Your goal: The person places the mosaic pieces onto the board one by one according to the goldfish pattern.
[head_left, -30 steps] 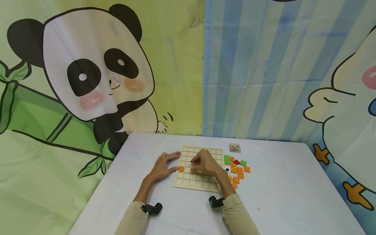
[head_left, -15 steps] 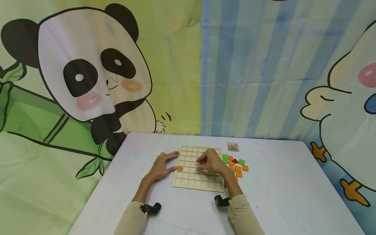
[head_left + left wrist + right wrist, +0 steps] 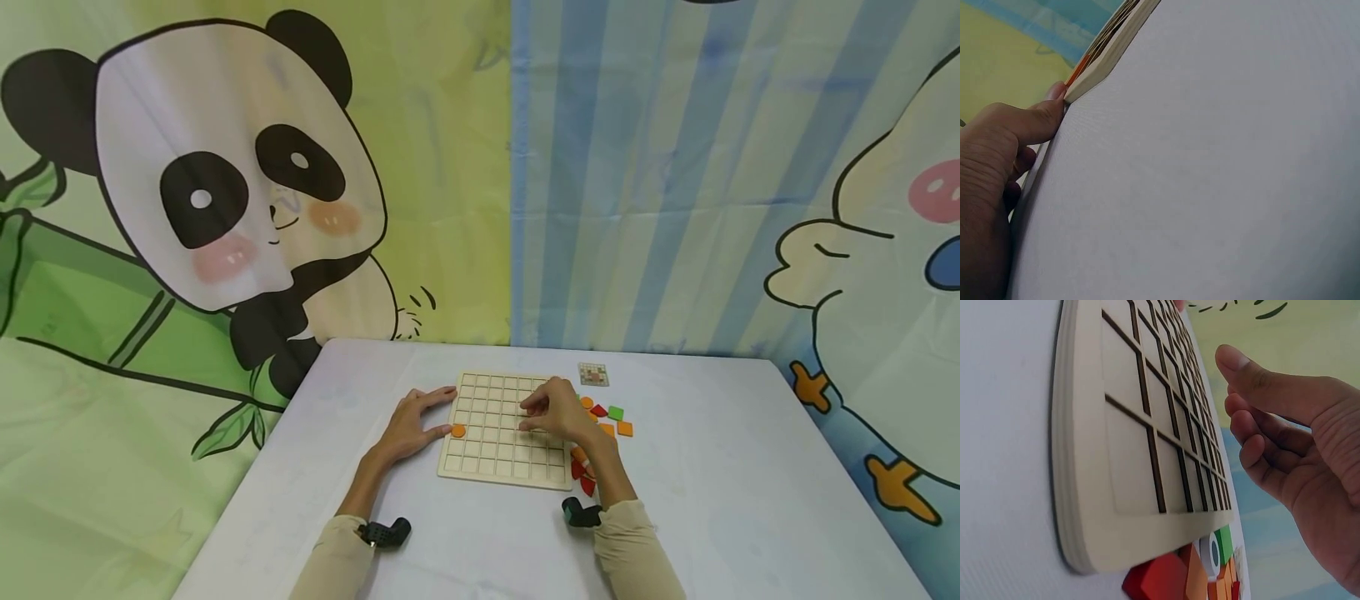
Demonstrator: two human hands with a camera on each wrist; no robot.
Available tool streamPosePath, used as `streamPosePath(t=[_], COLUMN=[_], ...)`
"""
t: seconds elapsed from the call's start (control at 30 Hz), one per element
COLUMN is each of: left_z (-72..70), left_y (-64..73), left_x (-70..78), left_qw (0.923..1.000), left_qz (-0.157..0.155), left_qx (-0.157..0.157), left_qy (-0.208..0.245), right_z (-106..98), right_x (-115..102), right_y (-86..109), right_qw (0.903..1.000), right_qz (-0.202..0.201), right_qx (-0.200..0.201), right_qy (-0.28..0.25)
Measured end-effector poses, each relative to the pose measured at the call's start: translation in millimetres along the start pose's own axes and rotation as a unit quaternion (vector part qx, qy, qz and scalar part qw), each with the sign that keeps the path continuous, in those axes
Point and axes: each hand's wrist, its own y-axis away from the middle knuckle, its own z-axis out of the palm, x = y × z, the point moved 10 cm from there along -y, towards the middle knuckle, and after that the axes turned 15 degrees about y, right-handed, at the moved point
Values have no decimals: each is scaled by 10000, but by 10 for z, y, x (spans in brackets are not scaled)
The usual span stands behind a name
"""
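Note:
A pale wooden grid board (image 3: 487,450) lies flat on the table, with one orange round piece (image 3: 458,431) in a cell at its left edge. My left hand (image 3: 408,427) rests along that edge, thumb and index finger spread apart. In the left wrist view, the thumb (image 3: 1041,119) touches the board's corner beside the orange piece. My right hand (image 3: 555,412) hovers over the right side of the board. The right wrist view shows its thumb and loosely bent fingers (image 3: 1250,440) apart, holding nothing.
Loose pieces lie right of the board, partly hidden by the right arm: a green square (image 3: 616,412), an orange square (image 3: 625,428), red pieces (image 3: 587,485) and a white ring-like one (image 3: 1213,555). A small patterned card (image 3: 593,374) lies behind them. Printed curtains (image 3: 450,167) hang beyond the table.
My right hand has moved right across the board, from near its middle toward the loose pieces. The left hand stays at the left edge. The head view has shifted slightly.

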Motion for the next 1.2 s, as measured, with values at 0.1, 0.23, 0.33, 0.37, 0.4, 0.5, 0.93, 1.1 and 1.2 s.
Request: streamPosePath(t=[0.1,0.23,0.33,0.37,0.4,0.5,0.93,1.1,1.2], left_z=[-1,-5,-10,-11,-12,-8,1,2,4], left_y=[2,3,4,4,4,4,-7,-13,-9], left_x=[5,7,9,10,11,9,10,20,15], left_qw=[10000,10000,10000,10000,10000,10000,10000,10000,10000], left_qz=[38,53,69,67,63,37,24,67,62], left_qx=[-12,-9,14,21,26,12,5,5,20], left_qy=[-3,-7,-17,-19,-19,-13,-1,42,-14], right_z=[-41,-101,-141,-151,-159,-185,-385,-431,-454], right_x=[73,119,150,168,191,269,569,716,782], right_y=[27,56,77,84,92,122,211,248,262], right_qw=[9999,9998,9996,9996,9996,9995,9964,9934,9919], right_qz=[102,24,-25,1,50,213,558,905,990], right_qx=[55,164,238,241,236,215,570,617,668], right_qy=[45,125,156,151,146,98,302,333,434])
